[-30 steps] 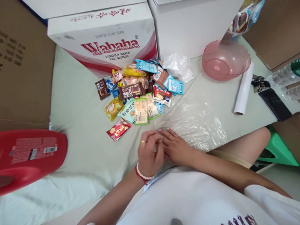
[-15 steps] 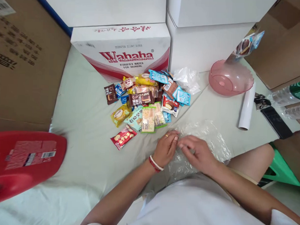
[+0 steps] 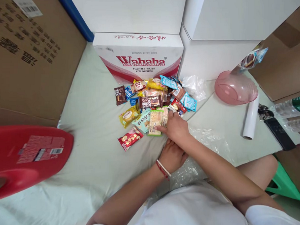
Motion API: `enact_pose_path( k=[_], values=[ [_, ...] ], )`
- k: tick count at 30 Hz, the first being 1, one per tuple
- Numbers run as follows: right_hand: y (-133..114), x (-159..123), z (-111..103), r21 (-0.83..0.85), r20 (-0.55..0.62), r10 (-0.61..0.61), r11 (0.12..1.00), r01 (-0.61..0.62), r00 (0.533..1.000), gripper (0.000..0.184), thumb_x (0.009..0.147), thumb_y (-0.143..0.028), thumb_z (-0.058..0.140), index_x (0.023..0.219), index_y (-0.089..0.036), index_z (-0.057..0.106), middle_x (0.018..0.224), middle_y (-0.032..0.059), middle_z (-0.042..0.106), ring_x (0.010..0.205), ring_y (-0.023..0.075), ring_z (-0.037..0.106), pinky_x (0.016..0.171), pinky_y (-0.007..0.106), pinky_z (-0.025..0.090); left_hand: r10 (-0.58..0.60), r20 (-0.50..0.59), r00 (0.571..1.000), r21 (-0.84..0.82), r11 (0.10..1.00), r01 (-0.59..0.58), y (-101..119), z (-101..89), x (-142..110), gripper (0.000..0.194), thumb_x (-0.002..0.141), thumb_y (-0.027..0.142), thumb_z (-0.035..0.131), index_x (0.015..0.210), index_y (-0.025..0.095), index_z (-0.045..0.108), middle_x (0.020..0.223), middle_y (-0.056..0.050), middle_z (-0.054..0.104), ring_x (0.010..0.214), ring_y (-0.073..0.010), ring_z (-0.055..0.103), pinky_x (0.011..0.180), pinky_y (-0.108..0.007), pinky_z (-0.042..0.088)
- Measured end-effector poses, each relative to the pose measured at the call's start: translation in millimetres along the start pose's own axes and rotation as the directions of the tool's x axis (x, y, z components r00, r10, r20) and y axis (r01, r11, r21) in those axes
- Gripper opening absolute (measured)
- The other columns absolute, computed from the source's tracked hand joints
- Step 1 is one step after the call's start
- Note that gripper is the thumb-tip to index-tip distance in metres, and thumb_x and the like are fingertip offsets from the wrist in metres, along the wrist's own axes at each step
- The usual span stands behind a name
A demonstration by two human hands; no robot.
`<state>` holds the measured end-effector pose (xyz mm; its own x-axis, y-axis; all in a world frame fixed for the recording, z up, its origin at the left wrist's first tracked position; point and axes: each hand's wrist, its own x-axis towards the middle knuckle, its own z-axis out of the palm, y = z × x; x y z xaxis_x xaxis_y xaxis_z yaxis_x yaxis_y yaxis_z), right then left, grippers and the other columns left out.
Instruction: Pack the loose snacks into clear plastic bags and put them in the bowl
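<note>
Resting at a green-trimmed cracker packet, the right hand has its thumb and fingers apart, a spread that seems suited to a flat wrapper. Just nearer the body, the left hand lies low beside the crinkled clear bag, partly overlapped by the right, so whether its fingers are together is hard to tell. Beyond, the packet sits on the near side of the snack heap, which the water carton seems to back, with the pink bowl well apart.
</note>
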<state>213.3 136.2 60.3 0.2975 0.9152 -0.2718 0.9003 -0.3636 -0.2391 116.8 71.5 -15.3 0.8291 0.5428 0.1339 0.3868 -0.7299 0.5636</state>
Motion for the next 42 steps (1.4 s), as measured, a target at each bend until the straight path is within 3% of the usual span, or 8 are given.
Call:
enact_pose_path(
  k=[7,10,14,21,24,29,36,42],
  values=[
    [-16.1,12.0,1.3,0.222,0.027,0.092,0.970,-0.096,0.995,0.065,0.080,-0.049,0.076,0.130,-0.014,0.054,0.118,0.0172,0.067,0.105,0.0328,0.066,0.084,0.040,0.052,-0.021,-0.006,1.000,-0.001,1.000,0.021,-1.7,3.5,3.9,0.046,0.098,0.031,0.050,0.141,0.017,0.054,0.139,-0.013,0.064,0.137,-0.0308,0.053,0.120,-0.050,0.038],
    [-7.5,14.3,-1.6,0.287,0.031,-0.026,0.958,0.016,0.999,0.029,0.089,-0.039,0.063,0.110,-0.020,0.067,0.101,0.0087,0.070,0.096,0.0262,0.066,0.082,0.035,0.050,-0.030,0.015,0.999,0.015,0.999,0.030,0.4,0.1,4.0,0.042,0.094,0.032,0.058,0.134,0.017,0.060,0.133,-0.015,0.067,0.134,-0.0323,0.055,0.118,-0.051,0.039],
    [22.2,15.9,-10.0,0.386,-0.125,-0.150,0.903,0.188,0.981,0.019,0.088,-0.029,0.061,0.097,-0.017,0.072,0.099,0.0082,0.067,0.098,0.0231,0.060,0.088,0.034,0.047,-0.018,0.024,1.000,0.058,0.998,0.017,2.7,-4.1,3.1,0.044,0.093,0.036,0.064,0.131,0.015,0.061,0.137,-0.019,0.063,0.137,-0.0345,0.052,0.117,-0.054,0.040],
    [41.7,11.8,-21.4,0.910,0.014,-0.208,0.407,0.074,0.978,0.038,0.085,-0.052,0.063,0.106,-0.020,0.064,0.093,0.0025,0.070,0.085,0.0205,0.064,0.075,0.031,0.051,0.004,0.005,1.000,0.072,0.997,-0.004,2.6,-3.5,2.9,0.049,0.094,0.038,0.063,0.137,0.016,0.056,0.154,-0.020,0.050,0.148,-0.0332,0.041,0.121,-0.055,0.036],
    [15.0,6.2,-4.2,0.832,0.066,-0.285,0.544,0.104,0.956,0.032,0.092,-0.047,0.057,0.106,-0.019,0.063,0.096,0.0039,0.070,0.089,0.0212,0.065,0.078,0.032,0.051,-0.047,0.043,0.998,0.061,0.997,0.044,1.8,-1.7,2.5,0.046,0.092,0.038,0.065,0.132,0.015,0.061,0.140,-0.019,0.062,0.140,-0.0344,0.051,0.120,-0.053,0.039],
    [-22.1,0.1,19.4,0.266,-0.002,-0.217,0.941,0.209,0.976,0.040,0.096,-0.042,0.057,0.123,-0.013,0.061,0.124,0.0186,0.064,0.116,0.0327,0.056,0.099,0.045,0.044,-0.042,0.010,0.999,0.039,0.998,0.042,-4.3,9.5,-0.4,0.047,0.098,0.029,0.054,0.143,0.015,0.054,0.154,-0.018,0.051,0.146,-0.0350,0.045,0.122,-0.055,0.037],
    [-39.6,-1.9,12.5,0.180,0.162,-0.207,0.968,0.178,0.965,0.052,0.087,-0.051,0.068,0.125,-0.016,0.062,0.119,0.0157,0.066,0.113,0.0334,0.058,0.094,0.043,0.047,-0.008,0.026,1.000,0.064,0.998,0.006,-7.8,17.9,-1.9,0.045,0.099,0.025,0.050,0.143,0.012,0.053,0.158,-0.021,0.045,0.147,-0.0369,0.043,0.122,-0.058,0.036],
    [10.0,-17.6,-33.5,0.270,-0.098,-0.386,0.877,0.398,0.917,0.031,0.098,-0.041,0.055,0.114,-0.016,0.061,0.116,0.0128,0.061,0.104,0.0254,0.058,0.094,0.038,0.048,-0.021,-0.013,1.000,0.032,0.999,0.022,-2.6,3.7,-0.5,0.046,0.097,0.029,0.056,0.140,0.013,0.055,0.148,-0.021,0.055,0.142,-0.0396,0.048,0.119,-0.060,0.039]
  ],
)
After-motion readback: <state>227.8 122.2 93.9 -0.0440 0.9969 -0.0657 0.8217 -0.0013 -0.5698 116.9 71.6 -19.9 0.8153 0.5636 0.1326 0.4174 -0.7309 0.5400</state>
